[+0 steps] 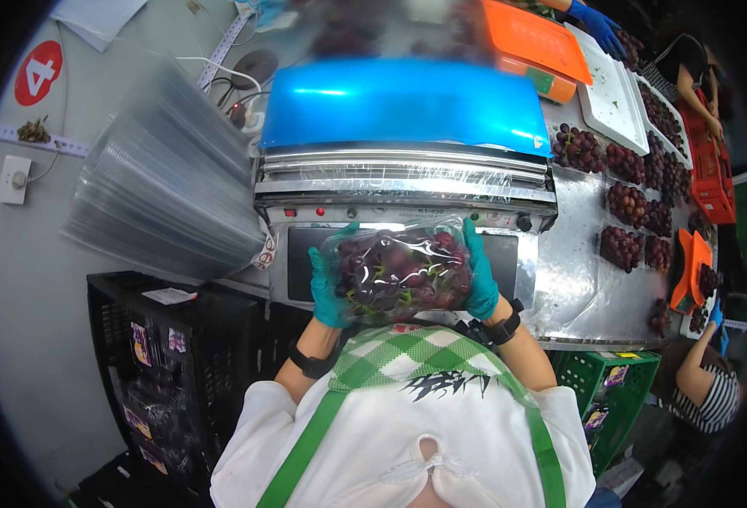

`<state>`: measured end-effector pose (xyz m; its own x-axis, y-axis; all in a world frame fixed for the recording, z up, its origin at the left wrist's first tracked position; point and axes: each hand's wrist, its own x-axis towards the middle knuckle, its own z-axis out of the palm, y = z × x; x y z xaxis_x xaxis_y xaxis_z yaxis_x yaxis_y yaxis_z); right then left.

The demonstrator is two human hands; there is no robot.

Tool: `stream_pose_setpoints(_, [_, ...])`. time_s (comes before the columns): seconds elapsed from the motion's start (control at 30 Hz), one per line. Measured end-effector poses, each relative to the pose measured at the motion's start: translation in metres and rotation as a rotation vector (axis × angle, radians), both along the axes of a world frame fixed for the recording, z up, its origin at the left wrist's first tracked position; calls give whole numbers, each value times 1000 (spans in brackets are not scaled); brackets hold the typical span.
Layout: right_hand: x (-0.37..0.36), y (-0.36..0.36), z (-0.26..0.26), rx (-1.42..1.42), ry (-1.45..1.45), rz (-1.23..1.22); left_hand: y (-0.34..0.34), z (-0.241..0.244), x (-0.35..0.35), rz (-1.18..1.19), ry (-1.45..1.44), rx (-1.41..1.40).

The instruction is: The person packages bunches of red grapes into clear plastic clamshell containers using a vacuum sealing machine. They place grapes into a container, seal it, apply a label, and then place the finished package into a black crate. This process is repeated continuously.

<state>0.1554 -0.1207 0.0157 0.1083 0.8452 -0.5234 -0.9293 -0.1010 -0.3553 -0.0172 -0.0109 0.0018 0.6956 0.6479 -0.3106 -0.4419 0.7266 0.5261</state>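
Between my two teal-gloved hands is a clear plastic tray of dark red grapes (405, 273) with shiny film over its top. My left hand (330, 286) grips its left end, and my right hand (480, 273) grips the right end. The pack is held above the dark plate (303, 260) at the front of a film-wrapping machine (405, 181). Clear film lies across the machine's metal rollers, below a blue cover (405, 105). A red light glows on its control panel (367, 213). Parts of my fingers are hidden behind the tray.
Stacked clear trays (164, 184) lean left of the machine. Black crates (176, 286) stand below them, a green crate (621, 381) at lower right. Grape packs (621, 247) cover part of the metal table (570, 279), near orange scales (538, 44). Co-workers (706, 381) are at the right.
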Motion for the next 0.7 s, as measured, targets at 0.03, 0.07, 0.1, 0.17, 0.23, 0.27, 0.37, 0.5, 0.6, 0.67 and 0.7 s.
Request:
stream_pose_setpoints(0.03, [-6, -1, 8, 46, -68, -21, -2, 5, 2, -8, -28, -27])
stream_pose_setpoints(0.07, [-13, -1, 18, 93, -135, -42, -2, 9, 1, -43, -116, -140])
stream_pose_setpoints(0.1, [-17, -1, 28, 142, -208, -64, -2, 16, 3, -56, -131, -133])
stream_pose_setpoints(0.17, [-18, -3, 6, 339, -386, -106, -2, 26, 5, -76, -159, -117])
stream_pose_setpoints(0.23, [-17, 3, 29, 483, -331, -50, -1, -5, 1, -63, -211, -13])
stream_pose_setpoints(0.27, [-18, 3, 32, 445, -372, -38, -1, -20, 1, -86, -173, 101])
stream_pose_setpoints(0.37, [-23, 8, 30, 544, -446, -44, -8, -12, -1, -129, -41, 409])
stream_pose_setpoints(0.5, [-37, 24, 52, 587, -92, 185, -17, 15, -26, 25, 45, 396])
stream_pose_setpoints(0.6, [-46, 50, 71, 685, -1038, 470, -25, 33, -55, 155, -201, 62])
stream_pose_setpoints(0.67, [-50, 80, 84, 725, -1070, 743, -26, 34, -82, 216, -259, -6])
stream_pose_setpoints(0.7, [-55, 99, 93, 802, -1153, 862, -25, 34, -98, 252, -264, -17])
